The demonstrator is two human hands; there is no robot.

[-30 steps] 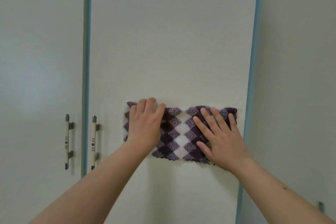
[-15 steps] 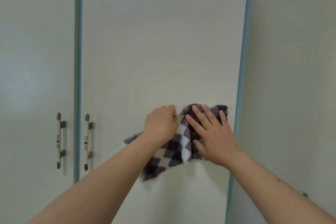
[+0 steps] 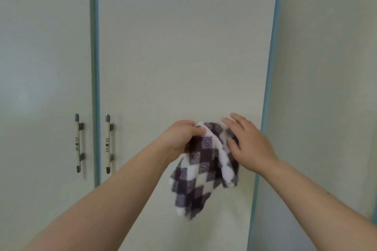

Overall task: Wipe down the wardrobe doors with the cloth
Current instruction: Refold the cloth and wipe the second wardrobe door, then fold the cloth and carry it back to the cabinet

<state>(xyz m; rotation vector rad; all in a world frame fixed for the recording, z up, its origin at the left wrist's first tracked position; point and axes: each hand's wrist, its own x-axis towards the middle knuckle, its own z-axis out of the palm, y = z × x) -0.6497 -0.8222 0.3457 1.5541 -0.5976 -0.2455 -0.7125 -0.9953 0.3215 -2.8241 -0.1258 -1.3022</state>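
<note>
The left hand (image 3: 183,136) has its fingers curled tight round the top edge of the cloth (image 3: 204,171), gripping a bunched fold. The right hand (image 3: 250,144) is spread, fingers fairly straight, laid on the cloth's right side against the middle door (image 3: 183,47). A second ago both palms pressed the cloth out flat and wide on that door. Now it is gathered up, and most of it dangles loose below the left fist. To my eye this is a re-fold or a change of grip rather than a wiping stroke, so nothing is being cleaned just now. The middle door's handle (image 3: 107,142) and the left door (image 3: 40,67) lie well off to the left.
</note>
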